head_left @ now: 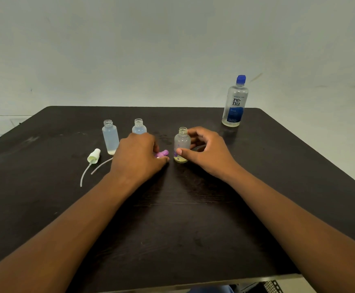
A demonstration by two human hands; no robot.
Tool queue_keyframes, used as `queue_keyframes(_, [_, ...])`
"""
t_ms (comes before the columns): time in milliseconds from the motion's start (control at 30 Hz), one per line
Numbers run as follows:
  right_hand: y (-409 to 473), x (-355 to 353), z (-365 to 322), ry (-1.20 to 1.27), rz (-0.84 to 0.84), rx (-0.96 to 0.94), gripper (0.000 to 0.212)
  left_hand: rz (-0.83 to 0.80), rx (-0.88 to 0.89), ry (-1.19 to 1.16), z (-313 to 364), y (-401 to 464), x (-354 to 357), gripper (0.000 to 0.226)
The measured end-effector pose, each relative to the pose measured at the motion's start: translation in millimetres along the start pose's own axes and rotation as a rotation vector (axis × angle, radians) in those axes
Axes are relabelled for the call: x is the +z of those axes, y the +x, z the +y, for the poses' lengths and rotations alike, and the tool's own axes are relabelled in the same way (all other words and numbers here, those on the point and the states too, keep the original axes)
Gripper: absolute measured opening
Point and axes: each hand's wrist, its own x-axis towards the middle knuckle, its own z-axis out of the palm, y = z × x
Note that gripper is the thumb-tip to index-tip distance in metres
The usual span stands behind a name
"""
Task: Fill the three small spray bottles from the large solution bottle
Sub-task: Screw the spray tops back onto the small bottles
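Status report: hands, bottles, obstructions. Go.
Left hand on pink sprayer. Right hand holding flowered bottle, uncapped. Solution bottle capped, far right. Nothing blocking.

Three uncapped spray bottles (pixel 110 136) upright; solution bottle (pixel 235 102) capped.

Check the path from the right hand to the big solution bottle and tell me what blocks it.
Nothing visible blocks it. The right hand grips the flower-print bottle, and the solution bottle stands capped at the table's far right, with bare tabletop between. The hand must release the small bottle first.
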Motion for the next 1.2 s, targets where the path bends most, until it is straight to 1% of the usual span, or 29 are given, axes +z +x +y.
queue_keyframes(100, [0.2,0.3,2.1,-0.004,-0.011,0.001,0.045,0.003,0.004,0.002,0.1,0.0,-2.6,0.032])
queue_keyframes(167, [1.0,-0.6,2.7,0.003,0.003,-0.005,0.048,0.039,0.010,-0.031,0.9,-0.4,-6.6,0.032])
queue_keyframes(233, [1.5,-3.4,0.8,0.054,0.055,-0.016,0.048,0.143,0.019,-0.094,2.6,-1.6,-13.3,0.030])
queue_keyframes(267, [1.5,-5.5,-1.1,0.071,0.111,-0.029,0.047,0.218,0.027,-0.131,4.1,-2.3,-17.6,0.029])
queue_keyframes(333, [0.5,-10.4,-6.8,0.067,0.281,-0.073,0.041,0.368,0.055,-0.210,8.8,-4.5,-27.5,0.025])
queue_keyframes(400, [-1.1,-15.9,-16.6,0.120,0.430,-0.142,0.032,0.474,0.122,-0.329,15.4,-7.7,-36.0,0.020])
queue_keyframes(433, [-1.6,-18.9,-21.9,0.174,0.456,-0.176,0.028,0.509,0.171,-0.391,19.1,-9.6,-39.0,0.019])
queue_keyframes(467, [-1.7,-22.1,-26.9,0.240,0.436,-0.200,0.025,0.531,0.221,-0.436,22.8,-11.1,-40.6,0.021])
queue_keyframes(500, [-2.6,-24.7,-31.9,0.319,0.372,-0.213,0.022,0.536,0.272,-0.467,26.4,-12.9,-40.7,0.023])
queue_keyframes(567, [-6.1,-26.8,-40.2,0.518,0.146,-0.185,0.022,0.523,0.353,-0.500,34.0,-16.6,-38.1,0.024])
queue_keyframes(633, [-9.8,-23.7,-43.1,0.631,-0.039,-0.121,0.026,0.503,0.412,-0.497,39.6,-20.1,-33.6,0.020])
queue_keyframes(733, [-10.2,-21.9,-40.3,0.646,-0.119,-0.047,0.025,0.490,0.451,-0.442,41.0,-22.3,-28.2,0.016])
queue_keyframes(833, [-9.2,-26.3,-38.4,0.618,-0.159,-0.010,0.020,0.456,0.455,-0.413,38.6,-21.7,-24.9,0.020])
queue_keyframes(933, [-9.5,-25.1,-38.3,0.617,-0.099,-0.013,0.016,0.438,0.442,-0.424,38.6,-20.4,-22.0,0.029])
queue_keyframes(1033, [-5.0,-27.2,-40.2,0.657,0.082,-0.021,0.014,0.407,0.386,-0.515,37.5,-19.1,-19.3,0.055])
queue_keyframes(1100, [-0.8,-32.9,-39.8,0.723,0.207,-0.020,0.018,0.346,0.312,-0.575,36.2,-18.9,-16.2,0.071])
queue_keyframes(1200, [3.4,-39.7,-37.0,0.762,0.352,-0.018,0.022,0.192,0.210,-0.558,35.8,-16.7,-9.0,0.087])
